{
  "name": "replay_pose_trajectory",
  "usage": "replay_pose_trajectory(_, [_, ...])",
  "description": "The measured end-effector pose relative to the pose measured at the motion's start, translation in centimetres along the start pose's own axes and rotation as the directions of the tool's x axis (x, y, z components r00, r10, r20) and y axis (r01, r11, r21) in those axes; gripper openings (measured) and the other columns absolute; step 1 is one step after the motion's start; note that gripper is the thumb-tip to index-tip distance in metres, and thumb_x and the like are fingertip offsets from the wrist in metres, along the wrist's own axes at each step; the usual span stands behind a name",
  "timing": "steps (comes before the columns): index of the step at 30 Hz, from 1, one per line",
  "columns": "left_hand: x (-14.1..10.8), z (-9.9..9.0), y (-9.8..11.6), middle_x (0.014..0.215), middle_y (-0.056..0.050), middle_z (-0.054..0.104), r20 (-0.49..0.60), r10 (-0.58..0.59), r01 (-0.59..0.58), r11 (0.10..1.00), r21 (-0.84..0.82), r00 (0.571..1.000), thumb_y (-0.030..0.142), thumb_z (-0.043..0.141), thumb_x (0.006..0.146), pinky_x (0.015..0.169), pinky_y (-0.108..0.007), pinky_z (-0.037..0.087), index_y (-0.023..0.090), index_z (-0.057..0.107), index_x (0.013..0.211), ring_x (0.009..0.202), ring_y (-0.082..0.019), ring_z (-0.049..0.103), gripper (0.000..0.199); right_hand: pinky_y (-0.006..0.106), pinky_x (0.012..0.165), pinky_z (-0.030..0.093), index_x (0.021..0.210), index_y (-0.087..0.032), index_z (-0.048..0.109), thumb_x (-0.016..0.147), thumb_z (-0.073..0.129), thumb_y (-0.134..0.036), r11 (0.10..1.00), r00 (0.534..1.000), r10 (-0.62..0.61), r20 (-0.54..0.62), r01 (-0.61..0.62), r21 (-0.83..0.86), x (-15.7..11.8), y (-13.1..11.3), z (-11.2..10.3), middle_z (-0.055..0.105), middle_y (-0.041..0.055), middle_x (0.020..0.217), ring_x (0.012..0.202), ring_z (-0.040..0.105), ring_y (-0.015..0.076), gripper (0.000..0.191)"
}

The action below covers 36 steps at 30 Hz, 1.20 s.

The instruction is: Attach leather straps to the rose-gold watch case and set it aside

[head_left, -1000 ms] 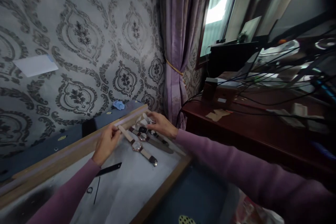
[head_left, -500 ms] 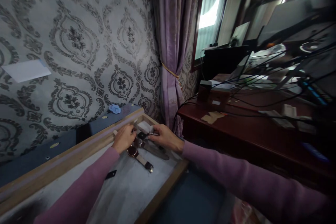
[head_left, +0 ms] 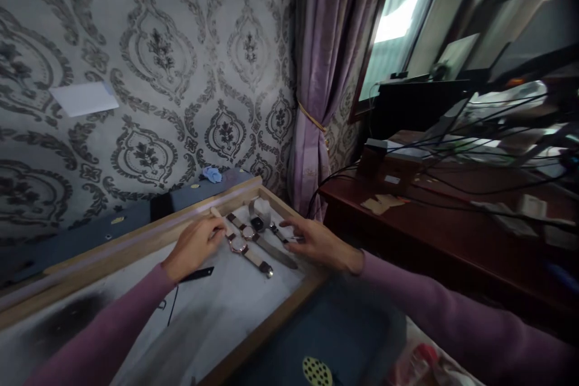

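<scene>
Several watches lie side by side in the far corner of a wooden-framed tray (head_left: 271, 315). The nearest, a watch with a light strap (head_left: 238, 243), lies stretched out; beyond it is a watch with a grey-brown strap (head_left: 248, 232). A dark square-faced watch (head_left: 257, 224) has its strap standing in a loop. My left hand (head_left: 194, 247) hovers by the upper strap of the nearest watch, fingers curled together, their tips partly hidden. My right hand (head_left: 319, 242) is at the right side, fingers apart beside a thin dark-strapped watch (head_left: 278, 233).
A black strip (head_left: 198, 274) lies in the tray near my left wrist. Behind the tray are a blue crumpled cloth (head_left: 212, 175) and the patterned wall. A purple curtain (head_left: 312, 132) hangs beyond the corner. On the right stands a red-brown desk (head_left: 344, 193) with cables.
Both hands have moved apart, the left towards the lower left and the right to the right. The watches between them are now uncovered. The view has shifted left.
</scene>
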State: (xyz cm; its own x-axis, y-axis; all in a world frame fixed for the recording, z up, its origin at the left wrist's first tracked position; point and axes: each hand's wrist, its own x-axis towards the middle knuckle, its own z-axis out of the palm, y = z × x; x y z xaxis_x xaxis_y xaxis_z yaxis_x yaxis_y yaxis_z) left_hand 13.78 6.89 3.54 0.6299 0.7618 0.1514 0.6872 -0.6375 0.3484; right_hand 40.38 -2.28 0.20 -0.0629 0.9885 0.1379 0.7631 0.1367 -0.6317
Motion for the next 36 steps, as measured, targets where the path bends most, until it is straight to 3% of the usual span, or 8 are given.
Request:
replay_pose_trajectory(4, [-5.5,-1.2,-3.9,0.096,-0.006,0.069,-0.072,-0.040,0.037,0.999,-0.038,0.997,0.033,0.040,0.090,0.080,-0.034,0.044,0.020,0.066,0.092,0.090,-0.024,0.061,0.029,0.028,0.067,0.044,0.099,-0.014,0.065,0.078,0.058,-0.034,1.000,1.000,-0.008,-0.002,0.008,-0.020,-0.7,-0.2,-0.7,0.065,0.0061,0.080,0.076,0.060,0.0203,0.029])
replay_pose_trajectory(7, [-9.4,-1.6,-6.7,0.094,-0.006,0.068,-0.086,-0.107,0.103,0.994,-0.046,0.991,0.037,0.041,0.089,0.077,-0.035,0.045,0.020,0.065,0.091,0.087,-0.024,0.061,0.029,0.026,0.063,0.042,0.087,-0.014,0.065,0.083,0.052,-0.040,0.998,0.998,-0.060,0.029,0.060,0.008,-1.0,-1.5,-0.6,0.064,0.0046,0.076,0.069,0.058,0.0174,0.029])
replay_pose_trajectory(10, [-12.5,-1.6,-8.2,0.094,-0.006,0.067,-0.084,-0.178,0.174,0.983,-0.053,0.980,0.039,0.041,0.089,0.076,-0.036,0.046,0.021,0.064,0.092,0.084,-0.024,0.062,0.030,0.023,0.056,0.037,0.079,-0.015,0.064,0.086,0.050,-0.039,0.991,0.979,-0.132,0.157,0.132,0.014,-0.9,-4.0,0.4,0.059,0.0006,0.066,0.060,0.051,0.0132,0.029])
replay_pose_trajectory(13, [-14.0,-1.0,-8.5,0.095,-0.006,0.067,-0.081,-0.192,0.187,0.980,-0.071,0.978,0.038,0.041,0.090,0.080,-0.037,0.047,0.021,0.063,0.094,0.088,-0.025,0.061,0.029,0.021,0.056,0.036,0.077,-0.014,0.065,0.087,0.050,-0.028,0.979,0.936,-0.194,0.293,0.205,-0.007,-0.3,-6.8,2.3,0.059,0.0007,0.066,0.061,0.050,0.0121,0.023])
replay_pose_trajectory(19, [-12.4,0.4,-7.8,0.099,-0.009,0.064,-0.087,-0.059,0.055,0.997,-0.055,0.994,0.028,0.041,0.089,0.085,-0.040,0.044,0.020,0.061,0.100,0.097,-0.027,0.055,0.024,0.022,0.062,0.038,0.087,-0.013,0.070,0.082,0.055,-0.012,0.969,0.915,-0.205,0.347,0.240,-0.061,2.9,-10.7,7.6,0.066,0.0030,0.073,0.065,0.055,0.0127,0.016])
replay_pose_trajectory(26, [-10.2,1.4,-8.4,0.089,-0.006,0.058,-0.068,-0.116,0.111,0.991,-0.075,0.991,0.023,0.046,0.082,0.079,-0.038,0.042,0.021,0.056,0.086,0.088,-0.026,0.053,0.011,0.026,0.074,0.039,0.092,-0.011,0.070,0.081,0.053,-0.007,0.956,0.947,-0.205,0.246,0.247,-0.156,7.8,-12.6,13.0,0.067,0.0109,0.094,0.086,0.060,0.0182,0.020])
replay_pose_trajectory(31, [-9.9,1.9,-9.0,0.084,-0.005,0.057,-0.055,-0.124,0.118,0.987,-0.105,0.991,0.022,0.045,0.077,0.077,-0.037,0.040,0.022,0.049,0.077,0.085,-0.025,0.053,0.005,0.025,0.072,0.039,0.097,-0.014,0.069,0.083,0.053,-0.010,0.946,0.948,-0.233,0.217,0.273,-0.175,8.6,-12.9,14.6,0.065,0.0096,0.102,0.086,0.060,0.0176,0.022])
replay_pose_trajectory(36, [-9.8,1.9,-9.5,0.062,0.004,0.051,0.049,-0.173,0.180,0.964,-0.195,0.984,0.023,0.042,0.074,0.059,-0.028,0.037,0.023,0.042,0.074,0.061,-0.018,0.051,0.001,0.024,0.076,0.041,0.103,-0.013,0.068,0.086,0.052,-0.012,0.944,0.948,-0.249,0.199,0.283,-0.168,8.6,-12.7,14.9,0.066,0.0098,0.100,0.090,0.061,0.0178,0.024])
